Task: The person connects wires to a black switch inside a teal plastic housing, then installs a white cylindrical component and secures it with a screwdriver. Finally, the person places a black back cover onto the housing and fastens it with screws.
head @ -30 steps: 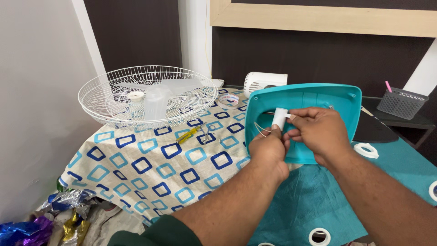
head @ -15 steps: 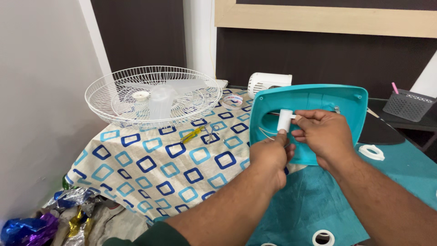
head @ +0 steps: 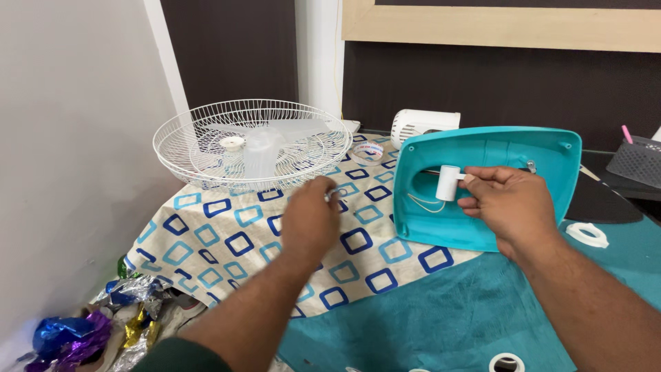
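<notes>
**Two hands at a teal fan housing on a cloth-covered worktop**

We look down on a worktop [head: 441,324] spread with a teal cloth, and over its left part lies a cream cloth printed with blue and teal squares [head: 227,234]. Behind it stands a dark wall with a pale wooden frame running across the top. To the left is a plain white wall, and crumpled shiny foil wrappers in purple, blue and gold [head: 89,327] lie at the lower left edge.

On the patterned cloth at the back rests a round white wire fan guard [head: 251,141], lying flat, with a translucent fan blade [head: 265,148] inside it. Just right of the guard sits a white motor casing [head: 423,124]. A white plastic ring [head: 587,234] lies on the teal cloth at the right, and a dark mesh basket [head: 637,160] stands at the far right edge.

A teal plastic fan housing [head: 544,155] stands tilted on its edge in the middle right. Our right hand [head: 509,203] is curled against its hollow side, thumb and fingers pinching a small white cylinder [head: 447,182] with thin white wires trailing below it.

Our left hand [head: 310,220] hovers over the patterned cloth, apart from the housing, fingers closed loosely around a small metallic piece [head: 332,194] at the fingertips; we cannot tell what it is.
</notes>
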